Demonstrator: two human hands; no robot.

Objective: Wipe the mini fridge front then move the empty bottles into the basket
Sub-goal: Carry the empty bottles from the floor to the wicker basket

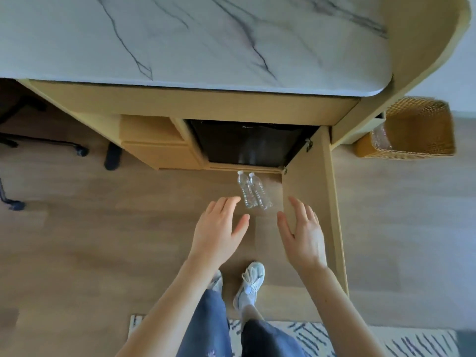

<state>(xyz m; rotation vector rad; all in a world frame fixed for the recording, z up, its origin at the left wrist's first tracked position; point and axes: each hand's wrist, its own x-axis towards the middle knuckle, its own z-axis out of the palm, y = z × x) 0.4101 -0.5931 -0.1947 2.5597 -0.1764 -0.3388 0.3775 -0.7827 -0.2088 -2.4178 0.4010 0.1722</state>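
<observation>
Two bottles (253, 190) stand side by side on floor just before mini fridge (251, 144). Left hand (219, 233) and right hand (302, 233) near bottles, fingers spread, holding nothing. Basket (412, 130) well right of fridge, clear plastic inside.
</observation>
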